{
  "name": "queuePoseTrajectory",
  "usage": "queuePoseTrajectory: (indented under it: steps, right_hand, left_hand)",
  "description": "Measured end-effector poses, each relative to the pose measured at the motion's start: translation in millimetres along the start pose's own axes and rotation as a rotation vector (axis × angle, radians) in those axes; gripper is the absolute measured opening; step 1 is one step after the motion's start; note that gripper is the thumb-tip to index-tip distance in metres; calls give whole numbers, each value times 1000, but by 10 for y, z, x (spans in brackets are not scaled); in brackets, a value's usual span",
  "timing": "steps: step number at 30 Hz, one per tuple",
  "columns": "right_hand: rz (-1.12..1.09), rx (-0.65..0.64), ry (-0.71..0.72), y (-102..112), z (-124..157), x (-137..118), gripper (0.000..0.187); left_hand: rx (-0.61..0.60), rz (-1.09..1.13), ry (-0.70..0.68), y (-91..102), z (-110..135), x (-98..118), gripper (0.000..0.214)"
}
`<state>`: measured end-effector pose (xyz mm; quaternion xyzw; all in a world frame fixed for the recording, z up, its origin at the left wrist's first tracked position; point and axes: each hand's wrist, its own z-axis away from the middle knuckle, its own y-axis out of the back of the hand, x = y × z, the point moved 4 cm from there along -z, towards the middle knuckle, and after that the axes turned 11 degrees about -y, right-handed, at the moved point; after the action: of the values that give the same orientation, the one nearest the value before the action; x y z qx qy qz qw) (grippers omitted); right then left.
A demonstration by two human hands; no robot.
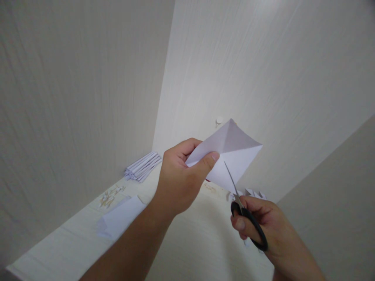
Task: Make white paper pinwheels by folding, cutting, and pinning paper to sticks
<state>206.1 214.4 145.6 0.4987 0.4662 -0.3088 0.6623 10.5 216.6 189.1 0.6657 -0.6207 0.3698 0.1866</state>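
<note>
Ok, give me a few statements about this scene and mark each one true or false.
1. The left hand pinches a folded white paper. True.
2. The right hand holds scissors. True.
3. The scissors' handles are red. False: they are black.
4. The stack of strips sits by the wall. True.
5. The blades point downward. False: they point up at the paper.

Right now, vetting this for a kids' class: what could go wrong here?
The black-handled metal scissors in the right hand point their blade at the folded white paper sheet, close to the thumb of the left hand: a slip might nick it. Unsupported, the paper may buckle and cut crooked.
</note>
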Motion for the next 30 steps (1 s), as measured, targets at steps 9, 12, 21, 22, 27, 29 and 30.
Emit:
queuePoseTrajectory:
  steps: [9, 12, 21, 22, 27, 29, 30]
  right_hand:
    - [-20, 6, -7, -6, 2, -1, 50]
    - [-27, 8, -4, -16, 0, -14, 49]
    - [-18, -7, 9, -17, -4, -25, 55]
    - [-20, -9, 10, -18, -5, -28, 55]
    - [-38, -13, 10, -29, -1, -47, 54]
    - [-38, -13, 5, -31, 4, -47, 54]
    - [-36, -13, 0, -30, 6, -42, 53]
  left_hand:
    - [12, 17, 2, -2, 5, -35, 16]
    - [18, 21, -4, -1, 5, -39, 17]
    - [27, 37, -3, -2, 11, -37, 17]
    - [27, 40, -7, -2, 11, -39, 17]
    - [20, 21, -13, -3, 9, -41, 18]
    - [15, 7, -8, -4, 5, -24, 18]
    - [9, 3, -1, -6, 2, -14, 18]
